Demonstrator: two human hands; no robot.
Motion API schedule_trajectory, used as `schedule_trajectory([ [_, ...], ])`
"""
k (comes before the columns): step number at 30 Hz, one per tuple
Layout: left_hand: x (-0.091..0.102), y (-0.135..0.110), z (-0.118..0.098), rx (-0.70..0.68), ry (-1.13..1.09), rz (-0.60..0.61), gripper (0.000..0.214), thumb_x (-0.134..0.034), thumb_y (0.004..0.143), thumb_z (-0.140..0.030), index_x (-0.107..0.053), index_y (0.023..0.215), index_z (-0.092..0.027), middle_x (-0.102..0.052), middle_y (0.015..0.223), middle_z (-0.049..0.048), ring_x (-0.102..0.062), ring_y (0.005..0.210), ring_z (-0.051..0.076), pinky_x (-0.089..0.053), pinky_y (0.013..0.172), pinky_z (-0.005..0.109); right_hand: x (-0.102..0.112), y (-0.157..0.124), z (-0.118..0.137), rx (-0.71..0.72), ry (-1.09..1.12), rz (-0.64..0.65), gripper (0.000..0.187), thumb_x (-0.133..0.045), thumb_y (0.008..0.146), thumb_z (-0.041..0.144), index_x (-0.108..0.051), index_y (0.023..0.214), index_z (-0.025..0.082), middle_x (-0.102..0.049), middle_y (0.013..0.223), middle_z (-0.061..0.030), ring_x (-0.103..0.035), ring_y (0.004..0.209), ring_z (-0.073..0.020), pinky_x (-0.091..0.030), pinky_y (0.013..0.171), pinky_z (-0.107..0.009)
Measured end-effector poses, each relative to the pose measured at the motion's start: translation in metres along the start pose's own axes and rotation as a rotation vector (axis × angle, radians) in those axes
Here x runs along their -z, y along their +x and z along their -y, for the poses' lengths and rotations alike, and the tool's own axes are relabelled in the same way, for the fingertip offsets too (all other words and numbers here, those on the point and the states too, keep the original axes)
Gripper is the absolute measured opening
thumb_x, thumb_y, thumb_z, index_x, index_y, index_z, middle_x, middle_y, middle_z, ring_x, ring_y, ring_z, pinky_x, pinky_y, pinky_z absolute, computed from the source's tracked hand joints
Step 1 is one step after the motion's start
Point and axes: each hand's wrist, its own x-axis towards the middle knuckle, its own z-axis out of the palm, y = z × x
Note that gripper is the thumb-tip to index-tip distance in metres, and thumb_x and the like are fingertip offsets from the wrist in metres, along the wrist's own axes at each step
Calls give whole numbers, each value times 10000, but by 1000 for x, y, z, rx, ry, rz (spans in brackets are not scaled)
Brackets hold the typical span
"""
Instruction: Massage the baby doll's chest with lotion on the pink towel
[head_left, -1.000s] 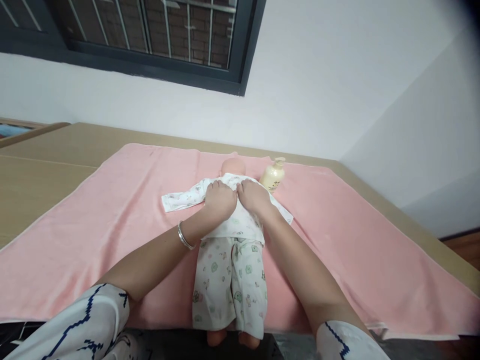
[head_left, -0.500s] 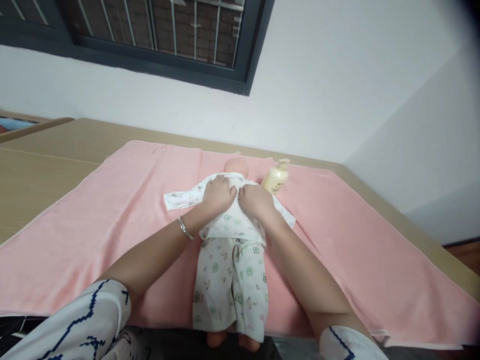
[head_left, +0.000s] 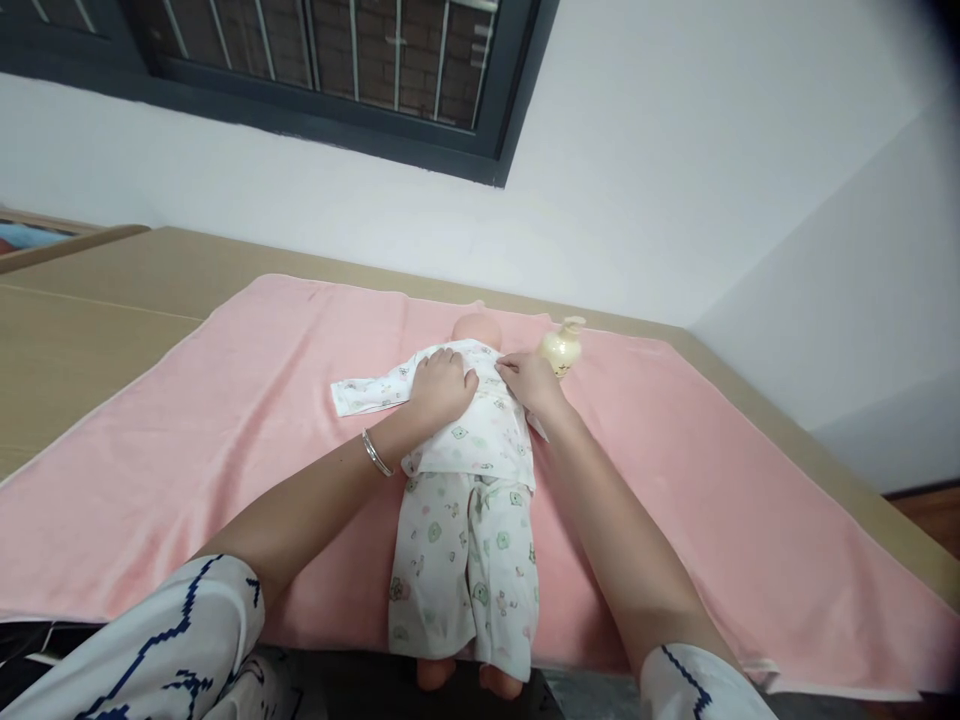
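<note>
A baby doll lies on its back on a pink towel, its feet at the near edge. It wears a white printed shirt and matching pants. My left hand rests flat on the shirt's chest, fingers stretched toward the doll's head. With its fingertips together at the shirt's shoulder on the right, my right hand pinches the cloth. One sleeve is spread out to the left; the other is mostly hidden behind my right hand and forearm.
A cream pump bottle stands on the towel just beyond my right hand. The towel covers much of a wooden table. Behind it rises a white wall with a dark-framed window. A wooden tray edge shows at far left.
My right hand has shifted slightly right and up, from the middle of the shirt's chest to its shoulder. My left hand stays on the chest. The view has tilted a little.
</note>
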Motion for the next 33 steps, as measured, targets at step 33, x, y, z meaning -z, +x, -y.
schedule_trajectory([
  [33,-2,-1,-1,-5,19,-39,317,-370,992,-281,-625,1096,-125,-674,1176,159,-602,1159,294,-453,1016,430,-35,-7,5,41,-240,-394,260,-354,956,87,-612,986,108,-650,990,-182,-524,942,-309,-373,810,-371],
])
